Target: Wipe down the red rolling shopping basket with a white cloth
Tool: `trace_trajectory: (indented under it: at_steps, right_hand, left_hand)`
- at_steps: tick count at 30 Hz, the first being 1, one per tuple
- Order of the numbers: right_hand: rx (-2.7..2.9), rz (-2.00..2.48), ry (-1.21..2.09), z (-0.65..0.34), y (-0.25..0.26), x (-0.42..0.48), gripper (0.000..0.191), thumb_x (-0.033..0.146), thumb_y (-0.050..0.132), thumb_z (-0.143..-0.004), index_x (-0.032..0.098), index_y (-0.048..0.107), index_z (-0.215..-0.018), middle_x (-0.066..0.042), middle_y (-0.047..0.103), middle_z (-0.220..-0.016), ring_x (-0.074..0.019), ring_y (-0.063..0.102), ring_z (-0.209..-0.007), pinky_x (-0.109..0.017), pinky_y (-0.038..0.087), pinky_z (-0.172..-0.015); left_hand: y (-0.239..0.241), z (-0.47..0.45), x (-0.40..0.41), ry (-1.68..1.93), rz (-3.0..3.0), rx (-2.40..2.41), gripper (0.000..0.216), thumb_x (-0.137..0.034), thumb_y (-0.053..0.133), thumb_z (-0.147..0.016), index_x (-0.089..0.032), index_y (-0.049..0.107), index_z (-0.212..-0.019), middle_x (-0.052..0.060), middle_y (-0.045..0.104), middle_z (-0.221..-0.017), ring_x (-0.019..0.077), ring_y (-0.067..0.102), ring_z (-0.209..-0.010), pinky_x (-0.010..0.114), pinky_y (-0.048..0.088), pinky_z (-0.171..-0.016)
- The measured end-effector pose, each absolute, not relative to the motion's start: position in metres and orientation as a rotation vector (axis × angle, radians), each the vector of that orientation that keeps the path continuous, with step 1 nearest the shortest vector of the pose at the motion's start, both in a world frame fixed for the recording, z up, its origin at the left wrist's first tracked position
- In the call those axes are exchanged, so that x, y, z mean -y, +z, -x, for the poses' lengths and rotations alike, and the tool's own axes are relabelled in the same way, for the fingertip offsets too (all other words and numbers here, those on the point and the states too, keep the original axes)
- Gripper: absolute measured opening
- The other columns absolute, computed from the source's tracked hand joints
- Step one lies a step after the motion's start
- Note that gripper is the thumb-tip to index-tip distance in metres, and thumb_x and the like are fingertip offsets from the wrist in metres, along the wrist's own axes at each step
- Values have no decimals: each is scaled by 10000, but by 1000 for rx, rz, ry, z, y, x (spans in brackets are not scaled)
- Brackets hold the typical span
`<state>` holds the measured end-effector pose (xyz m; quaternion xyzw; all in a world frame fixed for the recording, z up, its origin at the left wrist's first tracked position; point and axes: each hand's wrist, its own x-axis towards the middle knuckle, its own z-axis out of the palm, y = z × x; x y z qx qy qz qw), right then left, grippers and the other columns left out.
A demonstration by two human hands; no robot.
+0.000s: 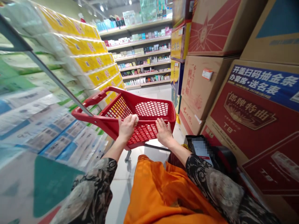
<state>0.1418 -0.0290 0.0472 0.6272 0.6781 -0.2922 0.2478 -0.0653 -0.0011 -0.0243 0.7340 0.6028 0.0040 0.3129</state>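
Observation:
A red plastic shopping cart (149,119) with honeycomb holes stands sideways in front of me. My left hand (126,127) is closed at the cart's near rim, and a small white wad (135,117), perhaps tissue or cloth, pokes out from its fingers. Farther right along the same rim lies my right hand (164,132), its fingers stretched over the edge and nothing seen in it. A grey metal bar (56,77) rises from the cart's left end toward the upper left.
Stacked yellow-and-white packs (86,48) and blue-white packs (46,133) line the left side. Cardboard cartons (198,84) and red boxes (257,118) rise on the right. A lit phone-like screen (201,149) is by my right forearm. Product shelves (140,43) stand ahead.

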Motion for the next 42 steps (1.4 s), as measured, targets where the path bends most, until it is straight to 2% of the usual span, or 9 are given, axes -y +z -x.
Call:
trace_trajectory:
  at_steps: [4,11,16,20,26,29,36,42]
  right_hand:
    - [-1880,-1635,-685,-154,44,26,661,134,393,-771,95,274,-1420,-101,200,-1508,-239,148,-1390,-573,126,-1085]
    - [-1915,-1681,-556,-175,39,24,626,111,401,-761,105,353,-1385,-116,303,-1470,-249,237,-1361,-557,157,-1079]
    - [-1944,-1686,-454,-190,37,25,639,89,400,-740,121,372,-1377,-116,345,-1451,-253,257,-1349,-552,168,-1075]
    - [-1916,-1684,-419,-203,38,22,625,83,380,-741,104,387,-1365,-126,357,-1442,-240,270,-1344,-547,188,-1071]
    - [-1888,-1732,-367,-213,36,21,601,103,362,-763,93,383,-1364,-118,341,-1451,-225,265,-1351,-534,230,-1062]
    - [-1860,-1753,-373,-210,37,21,601,112,362,-763,82,382,-1363,-123,333,-1454,-230,255,-1356,-526,227,-1066]
    - [-1862,-1827,-468,-203,41,21,630,107,371,-741,83,376,-1370,-129,332,-1454,-237,254,-1359,-509,200,-1084]
    - [-1929,-1875,-436,-202,53,19,611,114,339,-767,73,362,-1377,-142,348,-1442,-230,254,-1359,-455,205,-1095]
  left_hand:
    - [-28,82,-5,-17,-1964,-1545,435,-167,335,-861,-259,482,-1261,99,494,-1344,225,460,-1214,569,18,-1097]
    - [-31,165,-25,-93,-1982,-1725,418,-218,340,-887,-236,481,-1281,125,478,-1358,259,455,-1222,593,-15,-1084]
    - [-27,131,-11,28,-1956,-1738,414,-211,334,-896,-220,495,-1277,134,436,-1392,251,400,-1286,582,45,-1099]
    - [-24,106,-12,68,-1946,-1617,435,-128,316,-878,-227,525,-1247,114,450,-1384,237,395,-1294,570,56,-1115]
    - [-21,142,-29,89,-1969,-1703,431,-135,317,-876,-230,539,-1233,123,470,-1365,258,462,-1240,575,30,-1119]
    - [-25,147,-24,89,-1979,-1748,425,-164,308,-889,-216,526,-1250,142,454,-1374,255,443,-1256,550,46,-1127]
    - [-25,58,-1,201,-1907,-1561,430,-128,351,-857,-181,530,-1245,148,432,-1389,251,363,-1314,527,146,-1118]
    - [-12,-40,7,403,-1788,-1377,424,-131,378,-848,-213,527,-1236,144,441,-1385,243,369,-1311,528,149,-1113]
